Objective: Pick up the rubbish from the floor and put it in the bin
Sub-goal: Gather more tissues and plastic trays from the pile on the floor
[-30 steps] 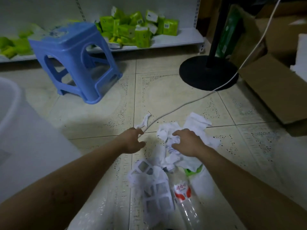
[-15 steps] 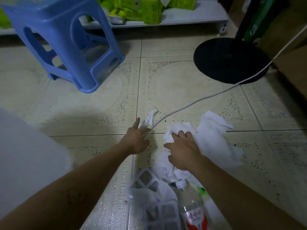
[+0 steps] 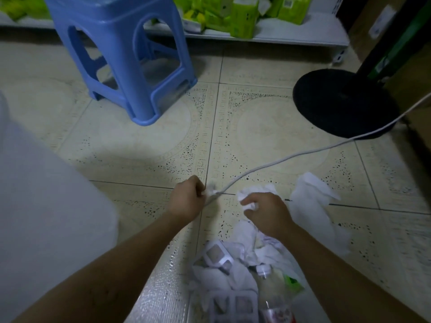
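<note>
White crumpled tissues lie on the tiled floor. My left hand (image 3: 186, 201) is closed around a small white tissue scrap (image 3: 211, 191) beside the white cable (image 3: 291, 157). My right hand (image 3: 268, 215) pinches a crumpled tissue (image 3: 253, 193) at its fingertips. A larger flat tissue (image 3: 312, 203) lies to the right of it. Below my hands sits a heap of white tissues (image 3: 261, 250), white plastic trays (image 3: 219, 255) and a clear plastic bottle (image 3: 272, 297) with a red label. The pale translucent bin (image 3: 46, 206) fills the left edge, blurred.
A blue plastic stool (image 3: 126, 54) stands at the back left. A black round fan base (image 3: 342, 101) is at the right, its cable crossing the floor. A low white shelf (image 3: 291, 36) holds green packets (image 3: 242, 17). A cardboard box (image 3: 417, 122) sits at the right edge.
My left hand has closed on the small tissue scrap by the cable. My right hand went from flat on the tissues to pinching one. The view has tilted nearer the floor.
</note>
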A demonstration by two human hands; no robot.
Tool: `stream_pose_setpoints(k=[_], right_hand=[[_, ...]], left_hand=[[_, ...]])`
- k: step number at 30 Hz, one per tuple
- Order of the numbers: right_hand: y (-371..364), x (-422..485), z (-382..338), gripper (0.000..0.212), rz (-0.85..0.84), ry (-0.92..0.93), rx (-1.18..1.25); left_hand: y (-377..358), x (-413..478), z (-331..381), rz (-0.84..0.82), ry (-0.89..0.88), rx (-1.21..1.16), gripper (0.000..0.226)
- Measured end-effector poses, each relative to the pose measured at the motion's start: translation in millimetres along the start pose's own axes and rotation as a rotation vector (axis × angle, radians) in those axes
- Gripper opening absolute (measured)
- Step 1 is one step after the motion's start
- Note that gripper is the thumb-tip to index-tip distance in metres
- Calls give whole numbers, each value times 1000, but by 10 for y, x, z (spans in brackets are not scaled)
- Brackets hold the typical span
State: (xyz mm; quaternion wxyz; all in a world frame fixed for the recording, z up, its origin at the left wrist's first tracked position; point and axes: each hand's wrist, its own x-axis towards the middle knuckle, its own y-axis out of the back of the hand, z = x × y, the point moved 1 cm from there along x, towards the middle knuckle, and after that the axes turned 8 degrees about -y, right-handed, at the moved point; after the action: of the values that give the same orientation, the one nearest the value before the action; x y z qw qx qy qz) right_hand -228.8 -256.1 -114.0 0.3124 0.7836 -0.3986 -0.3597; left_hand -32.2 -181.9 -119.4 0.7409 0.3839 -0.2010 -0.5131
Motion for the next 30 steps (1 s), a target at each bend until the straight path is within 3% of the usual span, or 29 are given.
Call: stream_pose_setpoints(k=[3, 9, 14, 21, 24, 26, 30], right_hand=[[103, -43, -170, 27, -14, -88, 281], [227, -129, -606, 16, -125, -128, 692], [441, -167, -1429, 10, -160, 30, 888], [827, -502, -2906, 12, -221, 398, 983], [817, -706, -3471, 15, -203, 538, 874], [729, -849, -3772, 13, -223, 625, 656], [550, -961, -3993, 36, -113, 781, 199]], left_hand=[[193, -52, 96, -4, -47, -35, 25], [777, -220, 269, -35, -83, 20, 12], [1668, -497, 604, 189, -142, 78, 16], [3161, -987, 804, 475, -72, 168, 11], [3710, -1281, 588, 565, 75, 243, 7], [3925, -1480, 371, 569, 212, 312, 10], [3880, -1705, 132, 493, 342, 447, 49]])
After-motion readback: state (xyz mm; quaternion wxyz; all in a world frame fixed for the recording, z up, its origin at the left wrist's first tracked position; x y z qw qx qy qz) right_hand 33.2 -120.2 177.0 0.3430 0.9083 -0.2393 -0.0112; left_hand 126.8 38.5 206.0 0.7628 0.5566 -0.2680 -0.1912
